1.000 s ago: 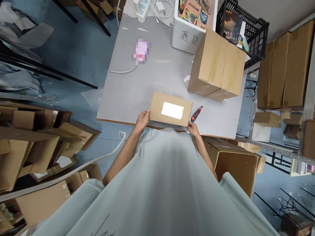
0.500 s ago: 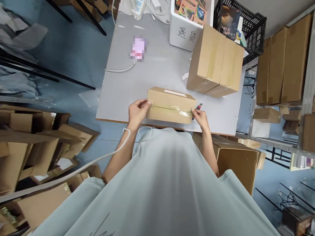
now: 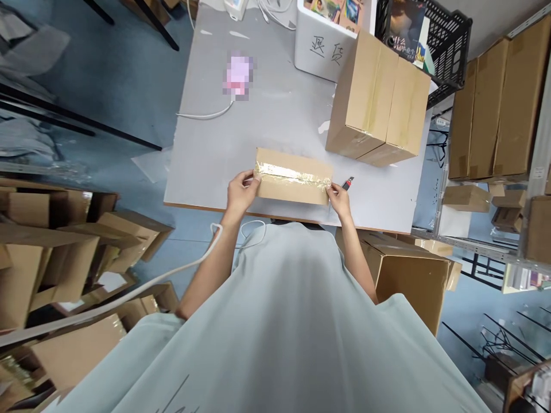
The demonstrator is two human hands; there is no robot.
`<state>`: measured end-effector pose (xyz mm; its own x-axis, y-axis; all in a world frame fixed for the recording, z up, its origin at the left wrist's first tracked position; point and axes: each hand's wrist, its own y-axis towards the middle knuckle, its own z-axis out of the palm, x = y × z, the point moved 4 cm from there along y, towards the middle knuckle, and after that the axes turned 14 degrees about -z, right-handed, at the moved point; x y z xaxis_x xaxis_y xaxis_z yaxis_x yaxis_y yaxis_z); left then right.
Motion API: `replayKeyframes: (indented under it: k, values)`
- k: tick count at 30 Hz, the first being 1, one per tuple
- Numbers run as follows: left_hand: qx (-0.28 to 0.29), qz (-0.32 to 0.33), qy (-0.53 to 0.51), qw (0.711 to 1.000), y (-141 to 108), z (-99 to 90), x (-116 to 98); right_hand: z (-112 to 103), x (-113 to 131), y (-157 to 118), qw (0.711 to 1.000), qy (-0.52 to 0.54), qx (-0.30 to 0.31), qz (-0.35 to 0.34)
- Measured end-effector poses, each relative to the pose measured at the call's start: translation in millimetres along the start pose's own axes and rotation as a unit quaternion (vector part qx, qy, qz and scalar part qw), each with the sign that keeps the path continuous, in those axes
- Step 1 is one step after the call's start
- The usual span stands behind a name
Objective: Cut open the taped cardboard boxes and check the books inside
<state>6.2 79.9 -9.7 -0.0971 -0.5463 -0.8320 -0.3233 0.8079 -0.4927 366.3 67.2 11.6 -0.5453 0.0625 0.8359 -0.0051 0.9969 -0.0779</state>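
A long cardboard box (image 3: 293, 192) is held at the table's front edge, with clear tape along its upward side. My left hand (image 3: 241, 190) pinches its left end between thumb and fingers. At the right end, my right hand (image 3: 340, 199) grips the box near the end of the tape. Just beyond those fingers lies a box cutter (image 3: 348, 183) with red and black parts, its lower portion hidden by the hand.
Two taped cartons (image 3: 379, 100) stand at the right of the grey table (image 3: 206, 166). Behind them are a white bin (image 3: 316, 51) and a black crate (image 3: 451, 54). A blurred pink item (image 3: 239, 74) with a cable lies at left. Open cartons (image 3: 64, 246) crowd the floor.
The box has been turned between my hands: the side with the white label is out of sight, and a broadly taped side now faces up. My right hand moved slightly left.
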Motion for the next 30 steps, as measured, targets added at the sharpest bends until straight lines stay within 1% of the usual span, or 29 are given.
replayKeyframes:
  k: [2, 5, 8, 11, 14, 16, 18, 20, 23, 24, 25, 26, 28, 29, 30]
  values:
    - [0.002, -0.011, -0.014, 1.0, -4.7, 0.4, 1.4, 1.6, -2.1, -2.5, 1.0, 0.004, -0.005, 0.02]
    - [-0.002, -0.017, -0.017, 1.0, -11.8, 0.7, -0.1, 4.4, -5.9, -4.6, 0.998, 0.045, -0.015, 0.037]
    - [-0.001, 0.002, -0.003, 1.0, -22.2, 1.7, -11.7, 0.1, -12.0, -4.2, 0.997, 0.067, -0.031, 0.036]
    - [0.025, 0.03, 0.006, 0.999, -39.2, 7.1, -33.0, -15.7, -20.9, -6.9, 0.995, 0.056, -0.066, 0.049]
    - [0.086, 0.048, 0.003, 0.995, -59.7, 19.2, -56.3, -38.7, -23.9, -18.8, 0.988, 0.036, -0.137, 0.067]
    - [0.157, 0.058, -0.006, 0.986, -71.5, 31.0, -69.5, -50.3, -15.5, -30.0, 0.983, 0.029, -0.17, 0.055]
    - [0.238, 0.065, -0.022, 0.969, -80.0, 43.3, -79.3, -54.4, 2.6, -40.4, 0.984, 0.028, -0.177, 0.021]
    - [0.295, 0.069, -0.028, 0.953, -85.0, 54.2, -85.7, -50.2, 27.1, -47.4, 0.986, 0.027, -0.161, -0.016]
    - [0.34, 0.073, -0.004, 0.938, -87.9, 69.2, -89.1, -36.3, 60.1, -49.2, 0.992, 0.012, -0.123, -0.04]
    - [0.343, 0.075, 0.0, 0.937, -87.4, 73.6, -88.7, -33.1, 67.2, -48.2, 0.992, 0.004, -0.118, -0.04]
    - [0.332, 0.079, -0.002, 0.94, -85.5, 77.1, -87.5, -31.6, 71.7, -46.8, 0.992, -0.003, -0.12, -0.037]
    - [0.302, 0.085, -0.007, 0.949, -81.7, 79.2, -85.5, -32.0, 73.7, -45.6, 0.991, -0.009, -0.126, -0.033]
    - [0.199, 0.084, -0.019, 0.976, -69.7, 79.7, -77.7, -37.0, 71.6, -44.2, 0.991, -0.01, -0.134, -0.027]
    - [0.149, 0.071, -0.022, 0.986, -62.9, 79.5, -71.8, -40.8, 68.6, -44.2, 0.991, -0.007, -0.134, -0.026]
    - [0.116, 0.047, -0.023, 0.992, -56.6, 80.2, -64.9, -44.9, 65.0, -44.4, 0.991, -0.004, -0.133, -0.027]
